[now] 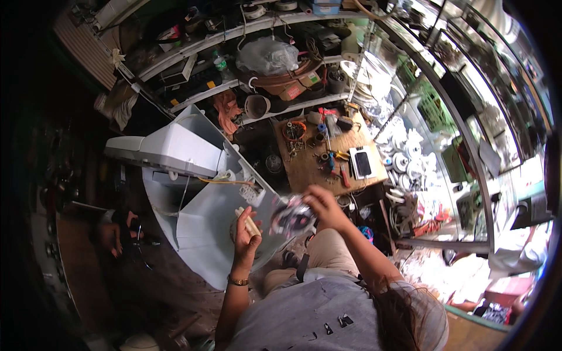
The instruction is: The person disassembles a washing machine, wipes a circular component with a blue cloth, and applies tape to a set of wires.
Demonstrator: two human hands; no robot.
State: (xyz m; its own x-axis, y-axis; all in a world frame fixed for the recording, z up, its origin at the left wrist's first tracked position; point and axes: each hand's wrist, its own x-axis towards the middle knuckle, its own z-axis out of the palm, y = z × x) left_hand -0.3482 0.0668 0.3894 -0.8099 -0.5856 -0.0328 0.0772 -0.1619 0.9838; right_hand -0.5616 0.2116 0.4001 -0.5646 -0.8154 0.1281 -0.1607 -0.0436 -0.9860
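Observation:
My left hand [243,244], with a gold watch at its wrist, is closed round a cream-coloured plastic piece [250,226]. To its right, my right hand [325,207] grips a dark, patchy bundle with pinkish spots [290,219]. Motion smears the bundle, so its kind is unclear; it may be a cloth. Both hands are above the near edge of a large pale grey plastic housing [202,237], which looks like a washing machine body lying tilted. Yellow wires [225,181] run across its inner edge.
A low wooden table [301,167] beyond my hands carries red-handled pliers [344,175], a phone on a white box [363,162] and a bowl of small parts [294,130]. White plastic parts [407,152] pile up at the right by a glass case. Crowded shelves [199,44] line the back.

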